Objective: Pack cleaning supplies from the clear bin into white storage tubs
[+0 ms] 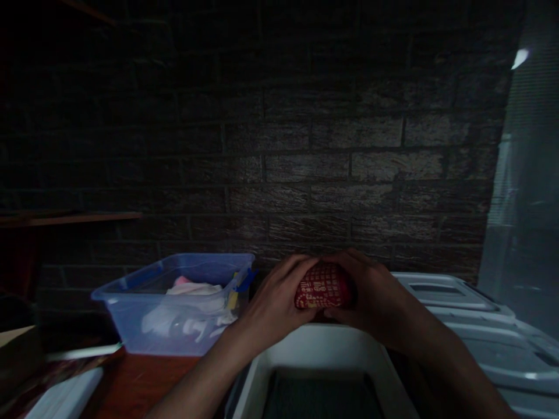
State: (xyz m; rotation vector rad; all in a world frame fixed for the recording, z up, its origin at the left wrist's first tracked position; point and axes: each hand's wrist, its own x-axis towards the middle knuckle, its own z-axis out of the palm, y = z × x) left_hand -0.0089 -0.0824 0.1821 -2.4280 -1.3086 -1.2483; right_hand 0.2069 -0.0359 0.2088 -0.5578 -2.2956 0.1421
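Observation:
Between both hands is a dark red bundle with gold characters and patterns, rounded at its right end; I cannot make out exactly what it is. My left hand wraps its left side, fingers over the top and thumb below. Around the right side curls my right hand, its thumb under the bundle. Both hands hold it above the far rim of a white bin, which has a dark area inside. My forearms reach in over the bin's two sides.
Left of the bin, a translucent blue plastic box holds white and pink cloth-like items. White lids lie at the right. A dark brick wall stands behind, with a wooden shelf at left. A wooden surface shows below the box.

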